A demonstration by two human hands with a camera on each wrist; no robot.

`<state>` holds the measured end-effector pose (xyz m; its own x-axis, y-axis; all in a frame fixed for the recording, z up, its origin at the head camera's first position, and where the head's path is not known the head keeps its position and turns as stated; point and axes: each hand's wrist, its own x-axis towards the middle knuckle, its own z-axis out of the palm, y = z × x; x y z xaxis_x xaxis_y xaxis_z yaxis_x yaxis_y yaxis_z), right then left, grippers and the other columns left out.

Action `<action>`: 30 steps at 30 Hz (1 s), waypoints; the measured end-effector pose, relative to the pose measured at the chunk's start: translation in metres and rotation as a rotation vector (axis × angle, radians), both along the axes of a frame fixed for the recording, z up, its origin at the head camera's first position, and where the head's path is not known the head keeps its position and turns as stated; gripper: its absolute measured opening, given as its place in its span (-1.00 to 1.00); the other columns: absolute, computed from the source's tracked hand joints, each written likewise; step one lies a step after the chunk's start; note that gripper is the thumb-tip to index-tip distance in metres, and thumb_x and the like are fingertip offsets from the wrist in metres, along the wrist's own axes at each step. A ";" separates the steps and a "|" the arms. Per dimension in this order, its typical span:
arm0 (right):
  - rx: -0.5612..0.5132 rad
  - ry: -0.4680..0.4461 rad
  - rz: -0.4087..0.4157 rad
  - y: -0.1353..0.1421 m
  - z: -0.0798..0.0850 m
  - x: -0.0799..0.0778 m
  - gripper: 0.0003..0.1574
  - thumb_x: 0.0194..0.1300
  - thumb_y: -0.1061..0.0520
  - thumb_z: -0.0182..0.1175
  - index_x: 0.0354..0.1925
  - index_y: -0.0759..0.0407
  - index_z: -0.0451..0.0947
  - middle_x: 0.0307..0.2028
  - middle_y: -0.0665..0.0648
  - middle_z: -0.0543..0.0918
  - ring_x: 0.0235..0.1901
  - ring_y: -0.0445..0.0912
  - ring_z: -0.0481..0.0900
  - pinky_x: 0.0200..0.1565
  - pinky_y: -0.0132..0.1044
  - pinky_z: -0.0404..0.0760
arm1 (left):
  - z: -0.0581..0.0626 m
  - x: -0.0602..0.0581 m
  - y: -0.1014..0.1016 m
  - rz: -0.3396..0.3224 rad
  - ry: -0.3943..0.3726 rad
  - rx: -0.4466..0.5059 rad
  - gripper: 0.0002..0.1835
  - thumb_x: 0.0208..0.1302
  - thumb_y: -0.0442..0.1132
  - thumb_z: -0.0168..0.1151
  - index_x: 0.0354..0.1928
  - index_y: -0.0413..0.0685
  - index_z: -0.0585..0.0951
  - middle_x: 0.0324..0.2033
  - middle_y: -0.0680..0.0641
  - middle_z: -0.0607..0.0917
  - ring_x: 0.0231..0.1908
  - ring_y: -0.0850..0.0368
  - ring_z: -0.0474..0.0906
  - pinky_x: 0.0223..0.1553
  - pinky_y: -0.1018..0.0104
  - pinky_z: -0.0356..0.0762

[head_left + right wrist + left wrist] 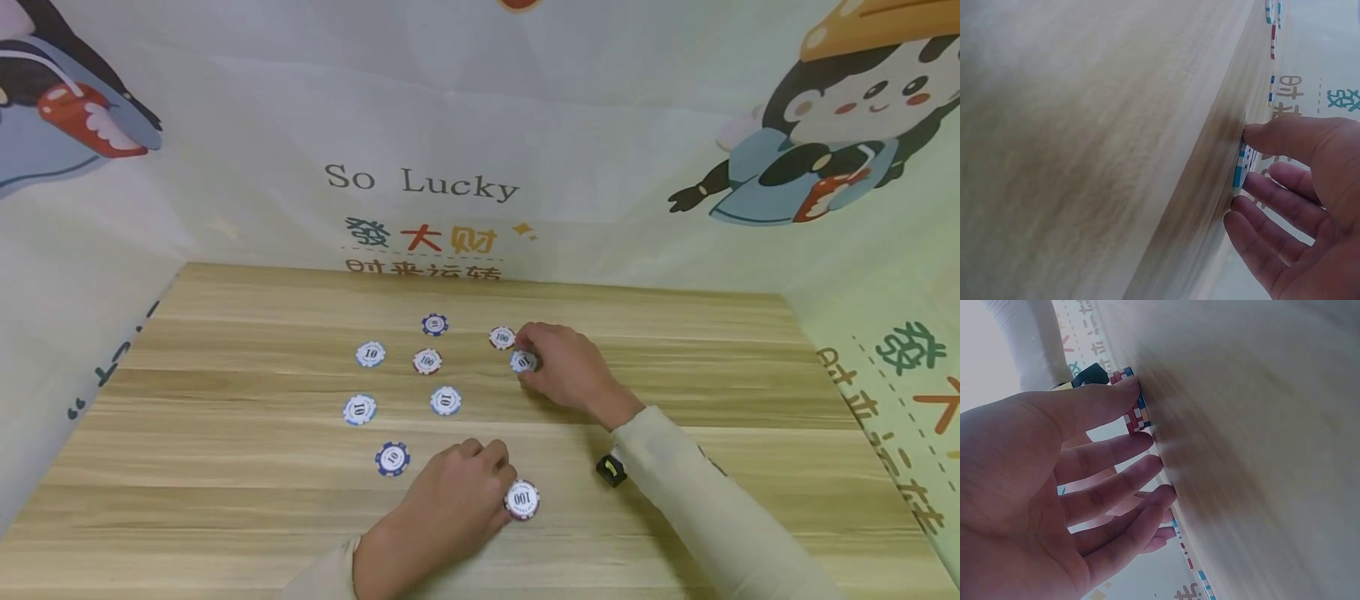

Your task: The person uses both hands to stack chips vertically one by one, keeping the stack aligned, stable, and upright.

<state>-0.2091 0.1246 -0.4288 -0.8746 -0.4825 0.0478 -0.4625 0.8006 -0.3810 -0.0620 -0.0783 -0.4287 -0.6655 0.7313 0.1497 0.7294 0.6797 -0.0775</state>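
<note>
My left hand is near the front of the table. It grips a small stack of poker chips between thumb and index finger, with a 100 chip on top; in the left wrist view the stack shows red and blue edges. Farther back, my right hand pinches a light-blue-edged 10 chip by its rim. That chip is low at the table surface in the right wrist view. Just behind it is a red-edged 100 chip.
Several chips lie spread to the left, among them a red 100 chip, a dark blue 10 chip and a light blue 10 chip. A small black object is by the right sleeve. Printed cloth walls the wooden table.
</note>
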 end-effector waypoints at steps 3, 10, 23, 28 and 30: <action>-0.002 0.004 -0.003 0.000 0.000 0.001 -0.52 0.32 0.14 0.54 0.15 0.22 0.68 0.00 0.15 0.80 -0.06 0.03 0.73 0.00 0.01 0.73 | 0.000 0.000 0.000 -0.003 0.002 0.003 -0.64 0.43 0.13 0.43 -0.09 -0.02 0.83 -0.15 -0.01 0.72 -0.29 0.10 0.63 -0.21 0.32 0.67; -0.001 0.011 -0.005 -0.002 0.001 0.002 -0.53 0.29 0.16 0.53 0.14 0.20 0.68 -0.06 0.11 0.78 -0.12 0.00 0.70 -0.05 -0.02 0.72 | 0.001 0.000 0.000 -0.004 -0.005 0.003 -0.65 0.44 0.12 0.43 -0.08 -0.02 0.83 -0.15 -0.01 0.72 -0.28 0.10 0.64 -0.20 0.31 0.67; 0.017 0.019 0.041 -0.002 -0.002 0.004 -0.47 0.19 0.14 0.48 0.13 0.26 0.71 -0.07 0.13 0.72 -0.11 0.01 0.67 0.03 -0.03 0.72 | 0.003 0.000 0.000 0.007 -0.059 0.010 -0.64 0.47 0.11 0.42 -0.04 -0.03 0.84 -0.11 -0.02 0.73 -0.23 0.09 0.65 -0.14 0.29 0.69; 0.028 0.026 0.053 0.001 -0.002 0.004 -0.47 0.14 0.09 0.46 0.07 0.28 0.71 -0.12 0.12 0.69 -0.17 -0.01 0.63 -0.02 -0.04 0.71 | 0.002 0.000 -0.001 0.004 -0.055 0.006 -0.64 0.45 0.12 0.43 -0.05 -0.02 0.83 -0.11 -0.02 0.73 -0.23 0.09 0.65 -0.14 0.29 0.69; 0.034 0.025 0.057 0.002 -0.003 0.005 -0.49 0.14 0.06 0.45 0.04 0.26 0.72 -0.14 0.11 0.67 -0.21 -0.02 0.61 -0.07 -0.05 0.70 | 0.002 0.000 -0.001 0.006 -0.056 0.007 -0.64 0.45 0.12 0.43 -0.04 -0.03 0.83 -0.11 -0.02 0.73 -0.23 0.09 0.65 -0.14 0.29 0.69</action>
